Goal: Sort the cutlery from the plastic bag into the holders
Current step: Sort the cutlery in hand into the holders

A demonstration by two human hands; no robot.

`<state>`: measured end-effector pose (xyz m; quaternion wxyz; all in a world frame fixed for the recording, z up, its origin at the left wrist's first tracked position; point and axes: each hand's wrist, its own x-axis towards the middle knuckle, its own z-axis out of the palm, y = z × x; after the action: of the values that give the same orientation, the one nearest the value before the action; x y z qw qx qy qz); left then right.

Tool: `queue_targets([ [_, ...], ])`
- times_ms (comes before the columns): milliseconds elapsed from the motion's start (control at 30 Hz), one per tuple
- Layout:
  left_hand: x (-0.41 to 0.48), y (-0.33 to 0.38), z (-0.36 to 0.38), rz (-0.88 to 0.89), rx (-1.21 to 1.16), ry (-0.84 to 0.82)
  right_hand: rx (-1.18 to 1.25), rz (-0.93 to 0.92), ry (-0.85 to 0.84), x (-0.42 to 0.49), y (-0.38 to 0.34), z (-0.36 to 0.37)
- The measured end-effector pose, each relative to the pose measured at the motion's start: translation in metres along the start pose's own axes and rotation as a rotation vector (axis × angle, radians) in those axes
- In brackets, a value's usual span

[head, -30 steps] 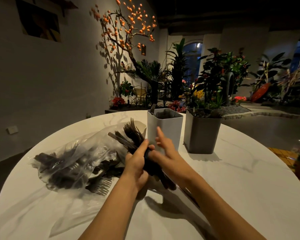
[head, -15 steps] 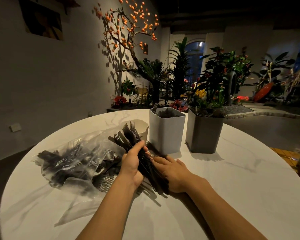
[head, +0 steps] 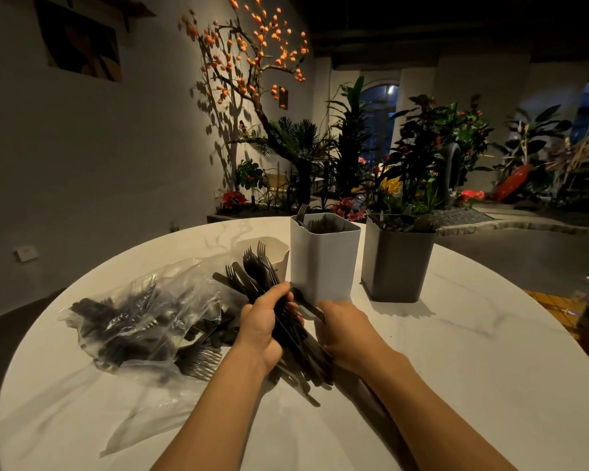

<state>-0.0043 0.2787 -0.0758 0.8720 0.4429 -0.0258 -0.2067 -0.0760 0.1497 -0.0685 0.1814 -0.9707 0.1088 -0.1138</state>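
Head view — left hand (head: 264,329) fingers clamped round the cutlery bundle (head: 286,321), right hand (head: 346,329) pinching one piece.

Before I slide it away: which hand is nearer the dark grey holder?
Right. The right hand lies left of and in front of the dark grey holder; the left hand sits farther left, gripping cutlery.

My two forearms enter from the near edge, bare to the wrists, no sleeves showing. My left hand (head: 264,329) and right hand (head: 346,331) wear no gloves, rings, watch or bracelets.
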Motion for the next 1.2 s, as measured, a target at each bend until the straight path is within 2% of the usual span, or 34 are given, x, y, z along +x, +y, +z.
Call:
queue_targets([
  [233,-0.001,0.0,0.0,0.009,0.027,0.009,-0.113,0.038,-0.036,-0.003,-0.002,0.001],
  [367,-0.002,-0.001,0.001,0.008,0.053,0.016,-0.371,0.098,-0.08,-0.012,0.002,-0.008],
  [733,-0.001,-0.003,0.0,-0.008,0.052,0.013,-0.34,0.177,-0.171,-0.02,-0.011,-0.022],
  [900,-0.001,-0.002,0.0,-0.02,0.022,0.026,-0.2,0.154,-0.072,-0.023,-0.01,-0.04],
  [1033,-0.001,-0.003,0.002,0.008,-0.001,0.02,0.166,0.038,0.031,-0.03,-0.017,-0.052],
  [1100,-0.005,-0.003,0.006,0.031,-0.029,-0.018,0.292,-0.019,-0.038,-0.032,-0.024,-0.052],
  [1200,-0.009,-0.001,0.008,0.065,-0.03,-0.042,0.296,-0.071,-0.184,-0.035,-0.028,-0.051],
])
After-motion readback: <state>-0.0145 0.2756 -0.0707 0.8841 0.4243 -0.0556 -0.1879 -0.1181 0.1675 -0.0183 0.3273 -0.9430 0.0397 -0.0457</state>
